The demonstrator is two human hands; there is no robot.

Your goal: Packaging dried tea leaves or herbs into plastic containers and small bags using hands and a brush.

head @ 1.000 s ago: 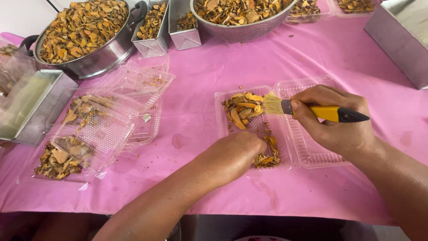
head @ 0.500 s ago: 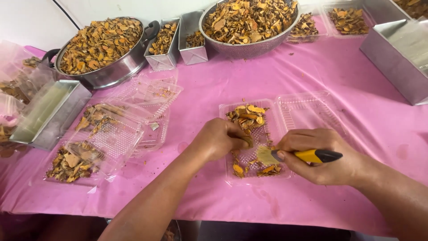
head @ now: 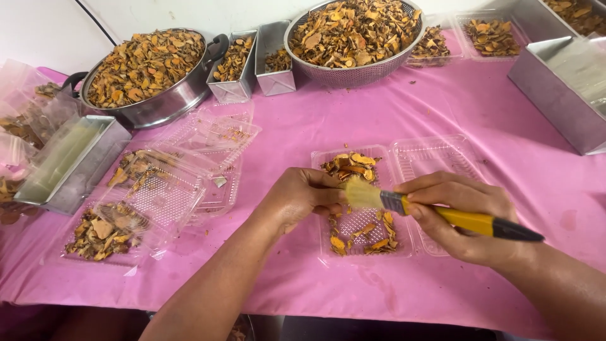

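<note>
Clamshell tray (head: 363, 208) of thin clear ribbed plastic lies open on the pink counter (head: 492, 126), holding dried orange-brown slices at its far and near ends, with its empty lid half hinged out to the right.

Far left, a rectangular metal tin (head: 69, 167) sits by crinkled clear bags, partly cut off by the frame edge. Beside it lie filled clear trays (head: 136, 208) of the same brittle, curled slices, stacked and overlapping so their edges are hard to separate. Behind them stands a round steel pot (head: 148, 79) heaped with slices, then two small metal loaf tins (head: 252, 60) and a mesh steel colander (head: 353, 41), also heaped.

The left hand (head: 300, 199) rests at the tray's left edge, fingers curled in; whether they pinch a slice cannot be told, since the bristles cover the fingertips. The right hand (head: 464, 215) is closed around a paintbrush (head: 435, 211) with pale bristles, a metal ferrule and a yellow handle tipped black, its bristles over the tray's middle beside the left fingers.

Far right, a large rectangular metal box (head: 562, 95) runs out of frame.
</note>
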